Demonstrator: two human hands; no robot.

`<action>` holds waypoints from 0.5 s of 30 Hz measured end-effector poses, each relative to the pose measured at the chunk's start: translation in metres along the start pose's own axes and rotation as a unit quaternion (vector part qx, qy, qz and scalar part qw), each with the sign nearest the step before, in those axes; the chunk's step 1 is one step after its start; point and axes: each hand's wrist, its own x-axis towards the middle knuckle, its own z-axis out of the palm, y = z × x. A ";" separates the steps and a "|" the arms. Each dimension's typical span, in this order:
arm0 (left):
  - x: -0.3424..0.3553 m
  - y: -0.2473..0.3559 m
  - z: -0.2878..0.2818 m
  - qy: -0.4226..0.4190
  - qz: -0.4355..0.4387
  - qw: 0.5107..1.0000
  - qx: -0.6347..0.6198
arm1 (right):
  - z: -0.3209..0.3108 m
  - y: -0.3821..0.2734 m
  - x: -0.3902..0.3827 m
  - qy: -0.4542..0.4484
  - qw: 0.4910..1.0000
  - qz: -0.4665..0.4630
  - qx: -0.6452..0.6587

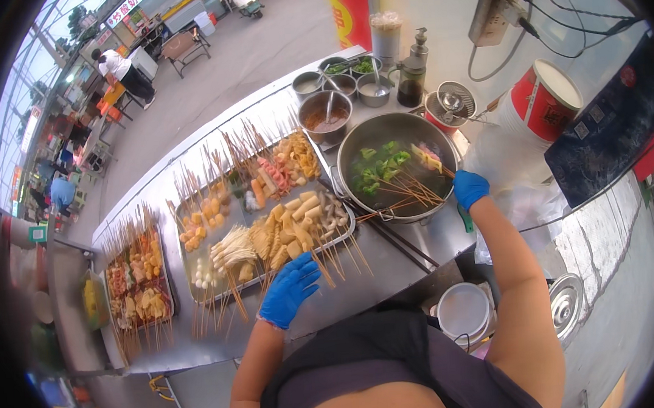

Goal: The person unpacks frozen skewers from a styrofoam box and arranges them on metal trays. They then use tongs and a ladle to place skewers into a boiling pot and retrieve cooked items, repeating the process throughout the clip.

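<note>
The right hand [470, 188] – blue-gloved – has its grip closed on a bunch of skewers [409, 191] at the near rim of the big pot [354, 150], their tips in the broth among greens. The left hand [290, 290], fingers spread and holding nothing, hovers over skewer sticks jutting past the tray [344, 229] edge – bare worktop [391, 256] lies between tray and pot.

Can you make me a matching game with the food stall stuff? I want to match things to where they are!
Things:
1. left hand
2. right hand
3. broccoli
4. ladle

Places:
A. in the big pan
B. in the bowl of brown sauce
C. at the pan's right rim, holding skewers
D. over the skewer ends at the tray

Pairs: 1-D, 2-C, 3-A, 4-B
</note>
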 end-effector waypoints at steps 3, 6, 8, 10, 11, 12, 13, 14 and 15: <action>-0.024 -0.004 -0.015 0.055 0.020 0.998 -0.020 | 0.000 -0.011 0.018 -0.029 0.997 0.060 0.033; -0.049 -0.009 -0.028 0.101 0.041 0.993 -0.036 | -0.047 -0.040 0.001 -0.021 0.997 0.064 0.049; -0.054 -0.007 -0.027 0.088 0.054 0.993 -0.053 | -0.046 -0.034 -0.009 0.064 0.996 0.051 0.043; -0.064 -0.009 -0.028 0.123 0.073 0.990 -0.017 | -0.056 -0.057 -0.041 0.184 0.982 -0.012 0.048; -0.069 -0.011 -0.027 0.133 0.086 0.987 -0.004 | -0.054 -0.066 -0.055 0.246 0.965 -0.054 0.079; -0.073 -0.012 -0.024 0.140 0.094 0.986 0.011 | -0.047 -0.079 -0.071 0.250 0.943 -0.118 0.184; -0.074 -0.012 -0.021 0.136 0.095 0.986 0.012 | -0.041 -0.097 -0.089 0.250 0.909 -0.176 0.284; -0.072 -0.015 -0.018 0.132 0.093 0.987 -0.002 | -0.053 -0.127 -0.115 0.181 0.893 -0.224 0.345; -0.066 -0.018 -0.014 0.123 0.087 0.989 -0.016 | -0.063 -0.158 -0.137 0.113 0.851 -0.265 0.439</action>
